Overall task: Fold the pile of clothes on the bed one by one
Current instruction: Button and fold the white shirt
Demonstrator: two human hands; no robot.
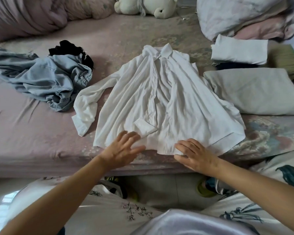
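Observation:
A white long-sleeved shirt point(161, 97) lies spread front-up on the pink bed point(32, 133), collar away from me, hem near the bed's front edge. Its left sleeve bends out to the left; the other sleeve's cuff lies folded across the front. My left hand point(124, 148) rests with spread straight fingers on the hem's left part. My right hand point(195, 153) lies on the hem's right part, thumb under the edge and fingers over it, pinching the fabric. A crumpled light-blue denim garment point(46, 78) and a black garment point(70, 48) lie in a pile at the left.
A folded white garment point(239, 50) sits on a stack at the right, beside a pale pillow point(255, 92). A white plush toy point(148, 5) lies at the back, with a bunched quilt point(24, 14) back left and bedding back right. A brush point(285, 60) lies far right.

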